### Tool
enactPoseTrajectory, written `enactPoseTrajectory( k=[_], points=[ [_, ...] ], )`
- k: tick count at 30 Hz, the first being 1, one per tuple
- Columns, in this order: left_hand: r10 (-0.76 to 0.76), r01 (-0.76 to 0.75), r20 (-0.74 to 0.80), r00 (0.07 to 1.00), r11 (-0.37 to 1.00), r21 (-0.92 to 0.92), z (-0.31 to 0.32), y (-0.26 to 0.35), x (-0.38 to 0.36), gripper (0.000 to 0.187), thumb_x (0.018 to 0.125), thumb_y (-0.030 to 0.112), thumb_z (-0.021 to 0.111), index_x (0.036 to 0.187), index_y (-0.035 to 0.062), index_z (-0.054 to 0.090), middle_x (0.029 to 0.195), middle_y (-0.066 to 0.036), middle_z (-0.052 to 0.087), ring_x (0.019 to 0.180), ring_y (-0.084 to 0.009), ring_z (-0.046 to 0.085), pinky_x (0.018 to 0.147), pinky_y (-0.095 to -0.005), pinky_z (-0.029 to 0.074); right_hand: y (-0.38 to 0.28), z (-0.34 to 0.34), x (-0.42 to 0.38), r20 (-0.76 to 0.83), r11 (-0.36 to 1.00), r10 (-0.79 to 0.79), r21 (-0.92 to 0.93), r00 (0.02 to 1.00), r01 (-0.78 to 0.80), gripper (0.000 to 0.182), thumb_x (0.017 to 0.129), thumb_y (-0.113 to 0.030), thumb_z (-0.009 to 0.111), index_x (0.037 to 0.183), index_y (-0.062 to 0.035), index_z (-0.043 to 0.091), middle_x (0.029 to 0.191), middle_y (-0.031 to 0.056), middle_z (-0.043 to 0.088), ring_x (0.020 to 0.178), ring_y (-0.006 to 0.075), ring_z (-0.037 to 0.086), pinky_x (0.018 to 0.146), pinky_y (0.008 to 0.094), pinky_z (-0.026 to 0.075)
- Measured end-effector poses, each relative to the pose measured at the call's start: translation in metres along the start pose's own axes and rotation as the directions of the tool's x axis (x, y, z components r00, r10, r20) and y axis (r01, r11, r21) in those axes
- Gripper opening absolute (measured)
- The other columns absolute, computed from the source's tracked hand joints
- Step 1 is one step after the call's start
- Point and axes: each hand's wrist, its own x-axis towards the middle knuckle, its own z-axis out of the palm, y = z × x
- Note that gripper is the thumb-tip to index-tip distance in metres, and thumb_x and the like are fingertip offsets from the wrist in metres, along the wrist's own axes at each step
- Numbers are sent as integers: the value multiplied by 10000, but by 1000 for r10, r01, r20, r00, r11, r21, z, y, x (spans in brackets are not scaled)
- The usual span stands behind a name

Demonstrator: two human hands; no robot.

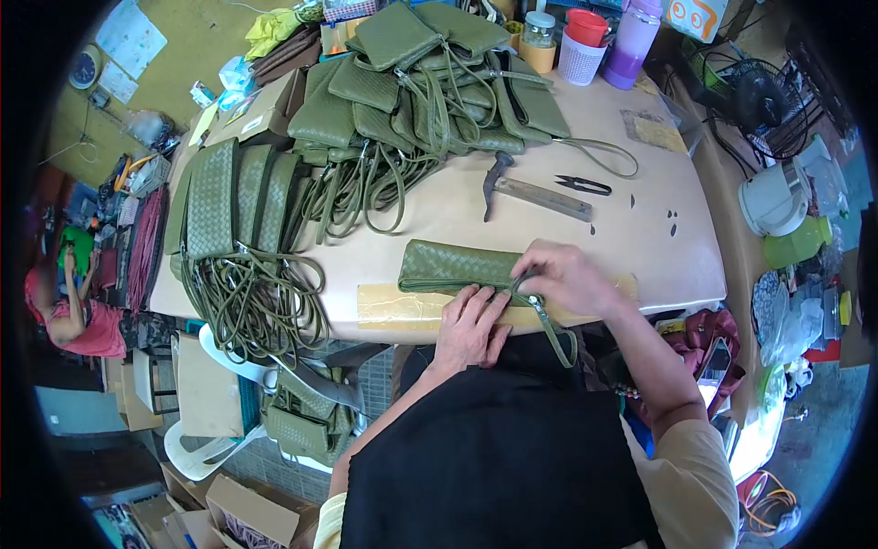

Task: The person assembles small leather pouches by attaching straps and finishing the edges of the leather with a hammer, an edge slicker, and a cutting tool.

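A green woven-pattern pouch lies on the table in front of me. My left hand rests at its near edge, fingers stretched out and fingertips touching the pouch. At the pouch's right end, my right hand is closed, pinching the green wrist strap. The strap's lower loop hangs toward me, with a metal clasp near its top. My right fingertips are slightly blurred and partly hide the pouch's end.
A hammer and black thread snips lie beyond the pouch. Piled green pouches fill the far side; stacked pouches with tangled straps overhang the left edge. Cups and a purple bottle stand far right. Another person is at far left.
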Motion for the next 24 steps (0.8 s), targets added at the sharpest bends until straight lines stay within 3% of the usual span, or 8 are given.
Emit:
enactPoseTrajectory(
  k=[2, 4, 9, 10, 12, 18, 21, 24],
  points=[
    [-1, 1, -4, 1000, 1000, -16, -1, 0, 0, 580, 771, 234, 714, 1313, 126, 539, 1248, -99, 516, 1181, -311, 470, 959, -436, 413, -11, 6, 1, 169, 940, 105, -340, 980, -42, 141, 783, -51, 706, 901, 11, 661, 864, 56, 598, 798, 156, 593, 742, 276, 478],
    [-4, 4, 15, 1000, 1000, -4, -3, 0, 0, 586, 774, 244, 714, 1319, 128, 534, 1247, -96, 517, 1180, -305, 472, 959, -434, 409, 1, -6, 4, 127, 920, 105, -390, 986, -48, 146, 763, -80, 716, 881, -6, 674, 825, 85, 611, 778, 194, 613, 729, 288, 481],
    [-57, 54, 54, 997, 997, 59, -10, 3, 2, 596, 753, 242, 750, 1307, 150, 550, 1247, -93, 519, 1177, -313, 479, 1000, -433, 384, -15, -8, 13, 27, 679, -138, -725, 990, 115, 130, 746, -65, 700, 856, -6, 661, 807, 131, 618, 799, 310, 624, 708, 395, 492],
    [-41, 38, 50, 998, 997, 63, -9, 3, 1, 611, 755, 251, 751, 1316, 138, 539, 1252, -98, 514, 1171, -311, 484, 991, -429, 387, -14, -6, 14, 34, 678, -140, -725, 990, 121, 130, 746, -65, 700, 856, -6, 661, 807, 131, 618, 799, 310, 624, 708, 395, 492],
    [-29, 25, 49, 998, 997, 68, -6, 1, -2, 627, 757, 260, 753, 1326, 126, 527, 1257, -103, 509, 1166, -308, 488, 983, -425, 390, -11, 0, 13, 194, 921, 49, -389, 980, 31, 121, 742, -46, 699, 849, -6, 658, 850, 135, 623, 834, 333, 622, 742, 420, 493],
    [-74, 75, 21, 997, 997, -35, -1, -6, -10, 642, 782, 304, 725, 1331, 57, 503, 1259, -122, 491, 1169, -301, 496, 985, -413, 386, -16, -3, 18, 2, 792, -102, -605, 995, 83, 117, 754, -46, 705, 859, -10, 666, 880, 128, 621, 812, 319, 624, 732, 404, 495],
    [-71, 71, -2, 997, 995, -73, -3, -3, -13, 664, 755, 277, 764, 1340, 95, 508, 1260, -125, 502, 1192, -309, 477, 1013, -440, 379, -12, 20, 22, 170, 882, -50, -455, 984, 123, 123, 759, -62, 707, 865, -11, 668, 878, 132, 619, 832, 328, 623, 748, 410, 494],
    [-64, 67, -28, 998, 989, 129, -12, 4, -11, 641, 750, 265, 768, 1331, 137, 530, 1250, -121, 506, 1187, -311, 475, 1014, -465, 378, -5, 10, 28, 143, 822, 37, -568, 989, 51, 120, 769, -76, 703, 865, -13, 669, 890, 132, 618, 862, 335, 619, 768, 411, 490]
  ],
)
